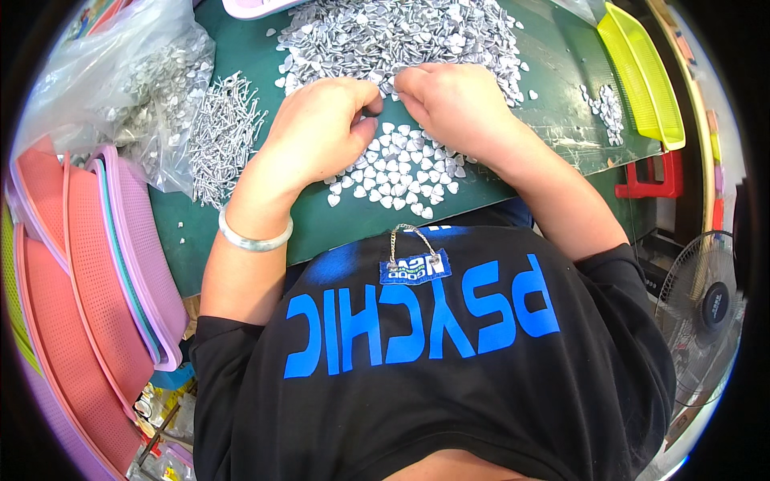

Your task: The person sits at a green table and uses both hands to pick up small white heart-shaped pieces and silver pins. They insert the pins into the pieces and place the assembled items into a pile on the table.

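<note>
A large heap of small silver heart-shaped pieces (401, 36) lies on the green tabletop (241, 32). Closer to me is a smaller spread of pale silver hearts (397, 172). Between the two, my left hand (325, 128) is curled, its thumb and forefinger bent close together. Opposite it, my right hand (461, 104) has its fingers drawn together at the heap's near edge. Whatever either set of fingertips holds is too small or hidden to make out.
Left of my hands lie a pile of thin metal pins (224, 132) and a clear plastic bag (152, 96) of hearts. Stacked pink and purple baskets (96, 280) stand at the left. To the right are a yellow-green basket (642, 76), a few hearts (605, 112), a red stool (654, 176) and a fan (706, 309).
</note>
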The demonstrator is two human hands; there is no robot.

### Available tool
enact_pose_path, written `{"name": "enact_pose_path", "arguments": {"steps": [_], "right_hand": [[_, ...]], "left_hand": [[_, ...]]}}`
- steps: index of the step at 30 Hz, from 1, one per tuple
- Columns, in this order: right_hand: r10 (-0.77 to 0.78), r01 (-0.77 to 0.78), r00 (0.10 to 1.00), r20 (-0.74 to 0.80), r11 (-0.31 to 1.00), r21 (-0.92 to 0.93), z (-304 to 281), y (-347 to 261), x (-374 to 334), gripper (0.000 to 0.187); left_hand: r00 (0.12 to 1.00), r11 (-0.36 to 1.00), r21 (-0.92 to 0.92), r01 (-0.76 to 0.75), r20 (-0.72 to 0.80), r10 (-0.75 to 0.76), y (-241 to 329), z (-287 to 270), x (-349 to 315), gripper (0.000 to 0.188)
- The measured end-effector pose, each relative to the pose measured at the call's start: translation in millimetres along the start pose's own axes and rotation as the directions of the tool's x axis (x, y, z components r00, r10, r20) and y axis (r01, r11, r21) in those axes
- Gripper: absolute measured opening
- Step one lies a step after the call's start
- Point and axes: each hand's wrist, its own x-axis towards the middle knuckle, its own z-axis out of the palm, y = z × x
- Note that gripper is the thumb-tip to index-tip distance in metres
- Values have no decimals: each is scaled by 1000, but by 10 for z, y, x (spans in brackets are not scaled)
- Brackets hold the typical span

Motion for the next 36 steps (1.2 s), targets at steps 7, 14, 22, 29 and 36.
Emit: {"name": "enact_pose_path", "arguments": {"steps": [7, 14, 22, 29, 36], "right_hand": [[-20, 21, 1000, 22, 1000, -20, 7, 9, 8, 11], [63, -111, 984, 164, 946, 304, -150, 28, -5, 11], [112, -155, 977, 184, 959, 238, -149, 47, -81, 13], [140, -167, 983, 118, 950, 264, -212, 49, -154, 15], [-62, 7, 984, 165, 948, 317, -197, 81, -248, 20]], "left_hand": [[979, 980, -45, -194, 55, 196, -104, 29, 2, 19], [995, 988, -121, -93, 17, 96, -106, 32, 9, 22], [991, 993, -51, -110, -80, 106, -101, 88, 20, 26], [988, 990, 34, -139, -67, 141, -82, 91, 21, 26], [987, 988, 43, -148, -48, 150, -81, 91, 20, 25]]}}
